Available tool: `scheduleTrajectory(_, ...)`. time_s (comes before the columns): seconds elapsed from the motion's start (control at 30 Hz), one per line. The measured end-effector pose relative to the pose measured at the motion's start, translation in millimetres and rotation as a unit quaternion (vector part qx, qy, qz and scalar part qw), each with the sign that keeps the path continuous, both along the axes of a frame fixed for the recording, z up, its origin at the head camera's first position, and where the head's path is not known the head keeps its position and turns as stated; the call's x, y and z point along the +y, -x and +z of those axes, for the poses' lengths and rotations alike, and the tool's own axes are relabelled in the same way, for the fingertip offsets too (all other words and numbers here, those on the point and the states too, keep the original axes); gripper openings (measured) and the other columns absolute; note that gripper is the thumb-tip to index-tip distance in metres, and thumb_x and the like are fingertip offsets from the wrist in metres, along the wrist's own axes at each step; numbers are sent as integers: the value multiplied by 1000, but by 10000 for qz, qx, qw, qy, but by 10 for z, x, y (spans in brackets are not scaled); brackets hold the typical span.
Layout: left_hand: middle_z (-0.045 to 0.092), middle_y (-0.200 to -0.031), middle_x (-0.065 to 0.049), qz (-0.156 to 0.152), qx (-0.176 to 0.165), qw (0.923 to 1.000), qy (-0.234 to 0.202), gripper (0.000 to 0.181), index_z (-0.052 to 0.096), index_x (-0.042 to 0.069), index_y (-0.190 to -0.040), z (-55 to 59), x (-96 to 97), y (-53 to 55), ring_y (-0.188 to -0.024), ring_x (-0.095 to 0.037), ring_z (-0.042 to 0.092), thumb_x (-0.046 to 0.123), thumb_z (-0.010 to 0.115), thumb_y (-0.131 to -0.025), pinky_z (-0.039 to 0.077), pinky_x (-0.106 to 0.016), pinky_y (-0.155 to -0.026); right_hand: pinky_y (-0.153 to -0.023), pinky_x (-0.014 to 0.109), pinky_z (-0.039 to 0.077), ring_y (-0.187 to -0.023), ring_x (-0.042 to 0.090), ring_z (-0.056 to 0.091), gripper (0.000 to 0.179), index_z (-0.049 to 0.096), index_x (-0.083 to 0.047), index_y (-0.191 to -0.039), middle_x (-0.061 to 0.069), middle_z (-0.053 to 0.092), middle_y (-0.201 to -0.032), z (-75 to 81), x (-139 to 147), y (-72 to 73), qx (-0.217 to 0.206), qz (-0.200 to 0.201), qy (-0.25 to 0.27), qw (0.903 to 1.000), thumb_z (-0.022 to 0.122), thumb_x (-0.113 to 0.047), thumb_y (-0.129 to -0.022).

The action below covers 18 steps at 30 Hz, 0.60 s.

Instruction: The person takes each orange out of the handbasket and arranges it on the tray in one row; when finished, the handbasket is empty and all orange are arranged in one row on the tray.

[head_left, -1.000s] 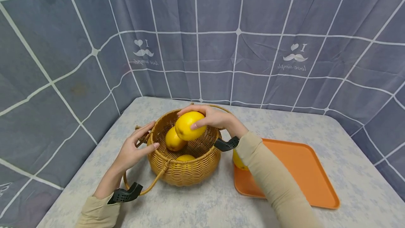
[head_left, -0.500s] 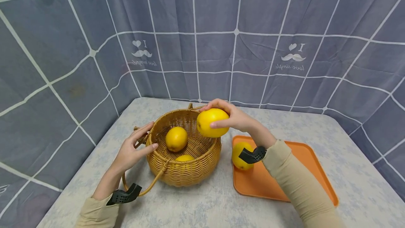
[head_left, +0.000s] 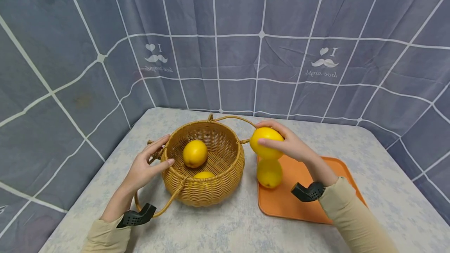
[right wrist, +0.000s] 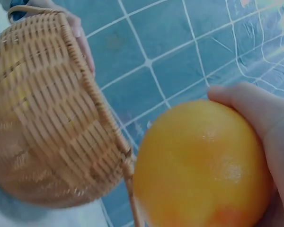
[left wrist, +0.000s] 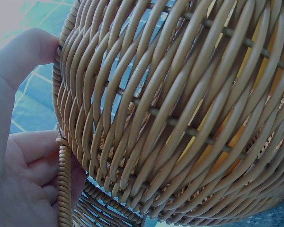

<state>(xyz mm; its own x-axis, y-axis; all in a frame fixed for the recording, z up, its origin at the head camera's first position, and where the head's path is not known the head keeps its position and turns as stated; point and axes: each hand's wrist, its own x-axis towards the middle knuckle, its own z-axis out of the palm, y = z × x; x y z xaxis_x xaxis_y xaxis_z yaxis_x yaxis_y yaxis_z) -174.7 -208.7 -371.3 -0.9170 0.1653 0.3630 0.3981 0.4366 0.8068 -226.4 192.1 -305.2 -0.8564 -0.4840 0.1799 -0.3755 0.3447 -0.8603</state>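
My right hand (head_left: 293,145) grips a yellow lemon (head_left: 266,143) above the left end of an orange tray (head_left: 299,202). Just below it on the tray sits another lemon (head_left: 269,175), partly covered in the head view by the held one. In the right wrist view the held lemon (right wrist: 203,165) fills much of the foreground. My left hand (head_left: 142,171) holds the rim of a wicker basket (head_left: 207,190), its thumb over the edge. Two lemons show inside: one near the left wall (head_left: 195,154), and one (head_left: 204,175) mostly hidden behind the front rim.
One looped basket handle (head_left: 168,204) hangs at the front left; the other handle (head_left: 235,117) sticks out toward the right, behind the held lemon. Pale patterned cloth covers the table (head_left: 218,229). A grey-blue checked curtain (head_left: 239,57) stands behind and to the left.
My right hand has carried the lemon out of the basket, rightward to above the tray. The left hand and the basket have stayed in place.
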Motion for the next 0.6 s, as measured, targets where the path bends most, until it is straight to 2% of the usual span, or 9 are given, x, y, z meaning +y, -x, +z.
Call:
scheduleTrajectory(0.17,34,-148,-8,0,-23,10000,-33,64,41,16,-144,5,3,0,-129,-31,34,15,68,-86,33,-53,-98,-77,41,47,-97,29,50,40,53,-20,-125,4,44,-127,-119,176,-94,143,-711,-227,9971,67,-29,-87)
scheduleTrajectory(0.3,34,-148,-9,-15,-42,10000,-37,65,40,17,-145,14,4,-5,-130,-32,33,15,69,-86,32,-54,-98,-74,39,48,-93,29,51,42,50,-16,-125,8,45,-123,-218,303,-153,215,-1185,-330,9922,66,-30,-88)
scheduleTrajectory(0.6,33,-148,-8,-7,-66,10000,-19,65,40,17,-145,-1,-6,8,-130,-33,32,16,69,-87,32,-55,-98,-69,38,48,-89,30,51,45,48,-10,-125,14,51,-116,-448,525,-258,232,-1878,-543,9804,62,-35,-91)
